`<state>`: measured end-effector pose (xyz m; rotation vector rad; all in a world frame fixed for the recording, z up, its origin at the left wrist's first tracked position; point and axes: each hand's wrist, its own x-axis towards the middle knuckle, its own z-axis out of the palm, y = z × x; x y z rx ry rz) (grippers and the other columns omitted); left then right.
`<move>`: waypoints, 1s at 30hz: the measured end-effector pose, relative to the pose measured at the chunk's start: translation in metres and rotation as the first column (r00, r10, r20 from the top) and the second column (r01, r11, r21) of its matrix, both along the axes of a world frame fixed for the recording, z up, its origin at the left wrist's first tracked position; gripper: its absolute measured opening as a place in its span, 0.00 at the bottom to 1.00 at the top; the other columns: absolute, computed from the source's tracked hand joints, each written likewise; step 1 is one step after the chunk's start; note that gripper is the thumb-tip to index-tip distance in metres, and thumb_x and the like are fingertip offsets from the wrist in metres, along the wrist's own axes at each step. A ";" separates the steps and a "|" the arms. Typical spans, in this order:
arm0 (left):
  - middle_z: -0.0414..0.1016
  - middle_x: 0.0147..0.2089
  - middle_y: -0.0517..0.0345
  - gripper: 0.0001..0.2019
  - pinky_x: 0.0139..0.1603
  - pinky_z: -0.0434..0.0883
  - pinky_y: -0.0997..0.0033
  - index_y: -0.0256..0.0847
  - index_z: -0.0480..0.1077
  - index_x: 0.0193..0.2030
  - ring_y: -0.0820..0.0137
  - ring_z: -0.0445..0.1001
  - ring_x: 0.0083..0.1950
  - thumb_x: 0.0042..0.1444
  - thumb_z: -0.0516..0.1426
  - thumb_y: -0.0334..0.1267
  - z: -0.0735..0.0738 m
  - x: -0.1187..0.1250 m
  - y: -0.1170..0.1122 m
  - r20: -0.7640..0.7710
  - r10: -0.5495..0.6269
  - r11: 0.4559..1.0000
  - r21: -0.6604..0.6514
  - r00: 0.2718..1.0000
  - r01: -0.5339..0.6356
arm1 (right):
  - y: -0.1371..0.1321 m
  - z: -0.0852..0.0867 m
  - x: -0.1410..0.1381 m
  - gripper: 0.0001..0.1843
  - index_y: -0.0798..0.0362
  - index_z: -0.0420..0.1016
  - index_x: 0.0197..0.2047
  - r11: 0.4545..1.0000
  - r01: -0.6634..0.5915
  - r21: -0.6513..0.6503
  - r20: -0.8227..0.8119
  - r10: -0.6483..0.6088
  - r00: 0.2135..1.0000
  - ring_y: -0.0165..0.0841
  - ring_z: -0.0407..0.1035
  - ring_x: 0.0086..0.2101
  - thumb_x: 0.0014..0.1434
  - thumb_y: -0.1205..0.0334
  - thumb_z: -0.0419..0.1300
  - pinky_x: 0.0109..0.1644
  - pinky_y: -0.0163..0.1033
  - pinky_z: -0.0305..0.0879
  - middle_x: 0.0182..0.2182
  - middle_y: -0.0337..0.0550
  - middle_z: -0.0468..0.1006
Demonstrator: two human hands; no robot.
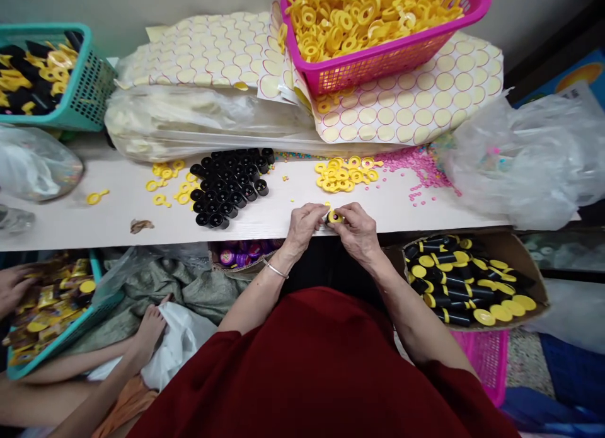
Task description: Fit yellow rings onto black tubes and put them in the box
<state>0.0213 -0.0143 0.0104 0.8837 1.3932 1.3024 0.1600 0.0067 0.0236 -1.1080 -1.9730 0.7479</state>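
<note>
At the table's front edge, my left hand (pixel 305 229) and my right hand (pixel 358 231) meet around a small black cup topped by a yellow ring piece (pixel 334 217). The fingers of both hands are closed on it from either side, and they hide part of the cup. Just beyond lies a heap of yellow ring pieces with short handles (pixel 341 176). Left of my hands, several black cups (pixel 230 184) stand packed together. More loose yellow ring pieces (pixel 163 171) lie past them. Pink candy beads (pixel 416 167) are scattered at the right.
A pink basket (pixel 387 69) full of yellow pieces rests on sticker sheets (pixel 203 50). Below the table, a carton (pixel 529 268) holds black-and-yellow items. Plastic bags (pixel 524 161) crowd the right side. At lower left, another person's hand (pixel 13 290) reaches into a teal basket (pixel 97 299).
</note>
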 end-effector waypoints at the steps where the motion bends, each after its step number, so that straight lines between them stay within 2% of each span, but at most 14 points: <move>1: 0.70 0.25 0.60 0.14 0.29 0.62 0.74 0.36 0.74 0.27 0.77 0.64 0.25 0.49 0.58 0.46 0.002 0.003 0.001 -0.001 -0.001 1.000 -0.014 1.000 0.001 | 0.000 0.001 -0.001 0.07 0.51 0.75 0.36 0.998 0.013 -0.057 -0.049 -0.016 0.999 0.29 0.65 0.29 0.52 0.62 0.60 0.34 0.38 0.66 0.33 0.41 0.71; 5: 0.67 0.23 0.61 0.18 0.31 0.62 0.74 0.36 0.71 0.20 0.76 0.66 0.27 0.50 0.59 0.49 0.005 0.015 0.005 -0.106 0.025 1.000 0.019 0.994 -0.023 | -0.005 0.003 -0.007 0.09 0.52 0.75 0.32 0.947 0.061 -0.315 -0.284 -0.155 0.946 0.23 0.61 0.23 0.47 0.58 0.65 0.28 0.34 0.63 0.32 0.37 0.70; 7: 0.66 0.22 0.62 0.18 0.32 0.62 0.74 0.37 0.70 0.19 0.76 0.65 0.27 0.52 0.58 0.48 0.004 0.018 0.005 -0.156 0.026 0.998 0.059 0.987 -0.017 | -0.008 0.001 -0.011 0.13 0.52 0.74 0.33 0.883 0.067 -0.466 -0.387 -0.271 0.882 0.23 0.61 0.22 0.46 0.54 0.66 0.25 0.32 0.62 0.29 0.36 0.71; 10: 0.63 0.22 0.62 0.19 0.32 0.61 0.75 0.37 0.68 0.19 0.77 0.63 0.26 0.55 0.56 0.48 0.004 0.019 0.003 -0.213 0.025 0.993 0.118 0.977 0.001 | -0.012 -0.005 -0.019 0.17 0.54 0.73 0.33 0.759 0.070 -0.647 -0.445 -0.450 0.774 0.23 0.61 0.19 0.47 0.49 0.65 0.19 0.30 0.57 0.23 0.35 0.70; 13: 0.60 0.22 0.63 0.20 0.31 0.61 0.75 0.37 0.65 0.18 0.77 0.61 0.26 0.56 0.55 0.47 0.004 0.021 0.000 -0.225 0.039 0.993 0.115 0.974 -0.013 | -0.013 -0.008 -0.025 0.19 0.55 0.73 0.33 0.677 0.055 -0.734 -0.447 -0.542 0.712 0.22 0.59 0.16 0.46 0.48 0.65 0.14 0.29 0.51 0.21 0.34 0.71; 16: 0.63 0.23 0.63 0.18 0.30 0.61 0.75 0.37 0.66 0.20 0.77 0.62 0.27 0.56 0.55 0.46 0.004 0.025 -0.002 -0.174 0.063 0.998 0.030 0.983 -0.059 | -0.011 -0.005 -0.025 0.17 0.55 0.72 0.31 0.622 0.019 -0.783 -0.439 -0.573 0.692 0.22 0.61 0.16 0.44 0.50 0.66 0.13 0.28 0.51 0.22 0.35 0.72; 20: 0.64 0.22 0.63 0.17 0.30 0.61 0.76 0.37 0.66 0.20 0.77 0.63 0.27 0.53 0.57 0.45 0.002 0.026 0.003 -0.153 0.114 0.993 -0.016 0.982 -0.118 | -0.004 -0.002 -0.023 0.15 0.55 0.71 0.28 0.605 -0.014 -0.796 -0.437 -0.558 0.705 0.22 0.62 0.14 0.43 0.53 0.67 0.13 0.27 0.55 0.20 0.34 0.71; 24: 0.60 0.19 0.65 0.19 0.25 0.58 0.76 0.36 0.65 0.17 0.78 0.59 0.23 0.50 0.59 0.48 0.000 0.021 0.005 -0.133 0.079 0.995 -0.052 0.988 -0.087 | -0.006 -0.005 -0.029 0.15 0.55 0.71 0.27 0.600 0.007 -0.800 -0.430 -0.582 0.691 0.23 0.62 0.13 0.43 0.52 0.65 0.12 0.27 0.56 0.17 0.33 0.70; 26: 0.63 0.20 0.63 0.18 0.25 0.58 0.76 0.36 0.69 0.21 0.77 0.61 0.24 0.50 0.58 0.50 -0.001 0.018 0.005 -0.114 0.064 0.995 -0.072 0.991 -0.073 | -0.006 -0.007 -0.033 0.15 0.54 0.69 0.27 0.597 -0.005 -0.802 -0.441 -0.587 0.680 0.23 0.62 0.13 0.44 0.51 0.64 0.12 0.27 0.57 0.16 0.32 0.69; 28: 0.66 0.23 0.61 0.19 0.26 0.60 0.76 0.36 0.71 0.25 0.76 0.62 0.26 0.51 0.57 0.52 -0.003 0.016 0.006 -0.104 0.037 0.998 -0.047 0.994 -0.042 | -0.004 -0.009 -0.033 0.16 0.54 0.68 0.27 0.610 -0.032 -0.792 -0.476 -0.583 0.659 0.24 0.63 0.13 0.44 0.50 0.63 0.12 0.27 0.57 0.16 0.32 0.69; 30: 0.68 0.28 0.59 0.17 0.28 0.62 0.76 0.36 0.73 0.28 0.75 0.64 0.29 0.50 0.58 0.51 -0.005 0.016 0.006 -0.106 -0.038 0.998 0.052 0.994 0.044 | -0.004 -0.007 -0.030 0.17 0.54 0.67 0.27 0.627 -0.049 -0.778 -0.513 -0.588 0.626 0.23 0.63 0.14 0.44 0.49 0.63 0.13 0.27 0.58 0.16 0.32 0.69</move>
